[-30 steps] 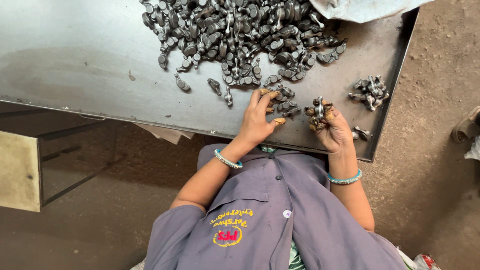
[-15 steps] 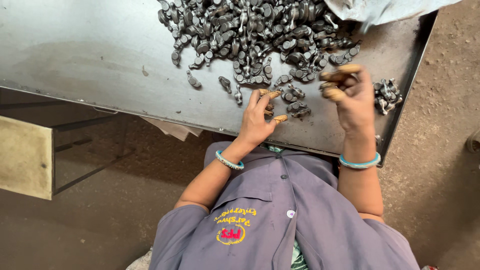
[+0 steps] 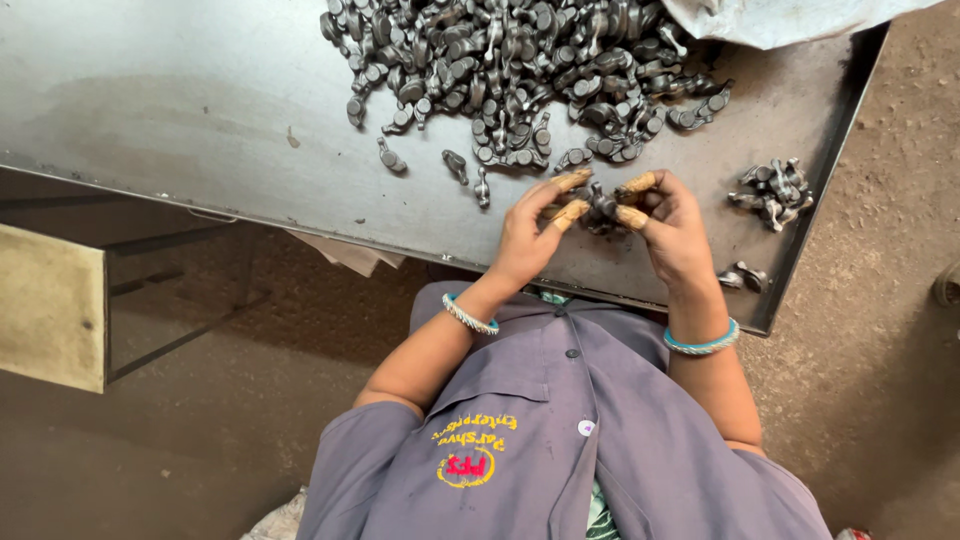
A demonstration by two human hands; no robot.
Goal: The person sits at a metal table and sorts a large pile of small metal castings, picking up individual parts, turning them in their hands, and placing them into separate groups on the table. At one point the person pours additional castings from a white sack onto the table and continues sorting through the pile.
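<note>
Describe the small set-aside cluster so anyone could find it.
On the grey metal table, look past the right hand toward its right edge. The small cluster of dark parts sits there alone, far smaller than the big pile at the top.

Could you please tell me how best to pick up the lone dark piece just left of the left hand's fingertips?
Pinch the lone piece across its narrow middle, coming straight down with the left hand, the nearest one. It lies flat on the metal table, clear of the pile, so both long sides look free. That hand and the right hand pinch small parts.
</note>
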